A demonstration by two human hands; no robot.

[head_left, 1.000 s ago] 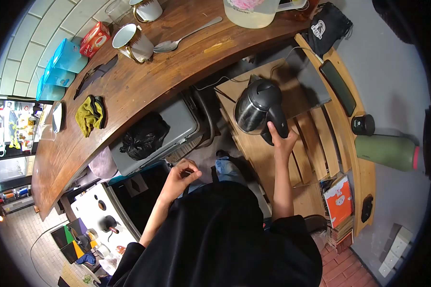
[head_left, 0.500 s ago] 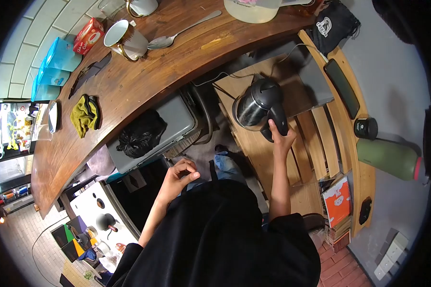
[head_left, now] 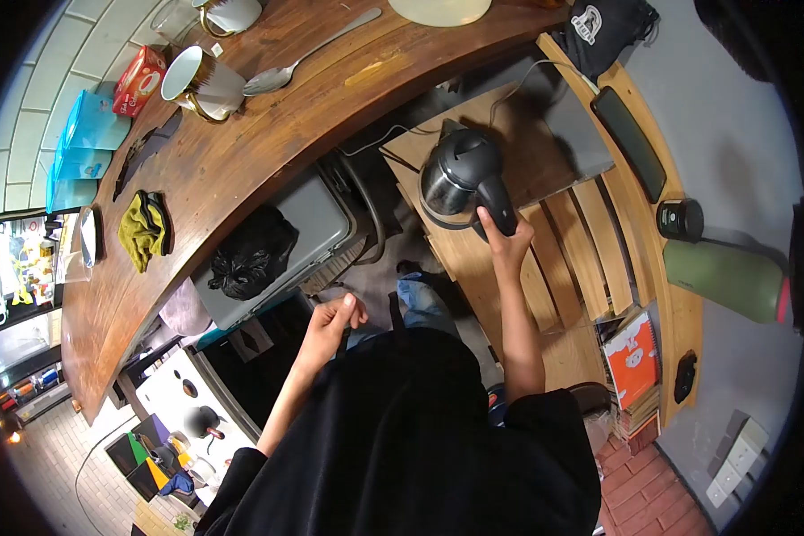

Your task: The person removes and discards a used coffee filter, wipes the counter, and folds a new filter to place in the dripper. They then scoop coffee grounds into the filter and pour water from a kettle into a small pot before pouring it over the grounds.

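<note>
A black and steel electric kettle (head_left: 449, 186) stands on the wooden slatted bench at the centre right, its lid closed. My right hand (head_left: 507, 243) is wrapped round the kettle's black handle, with the thumb on top. My left hand (head_left: 335, 323) hangs in front of my body with its fingers curled in, and nothing shows in it. A thin pale cord (head_left: 402, 130) runs behind the kettle. Above on the wooden counter (head_left: 304, 98) are a white and gold mug (head_left: 204, 82) and a metal spoon (head_left: 317, 54).
A grey bin (head_left: 317, 219) with a black plastic bag (head_left: 255, 253) sits under the counter. A yellow-green cloth (head_left: 145, 230) lies on the counter's left. Along the right ledge are a phone (head_left: 630, 145), a black jar (head_left: 679, 220) and a green bottle (head_left: 724, 280).
My left hand has turned, its thumb now pointing up and its fingers more curled. The whole view has shifted slightly. My right hand still holds the kettle handle.
</note>
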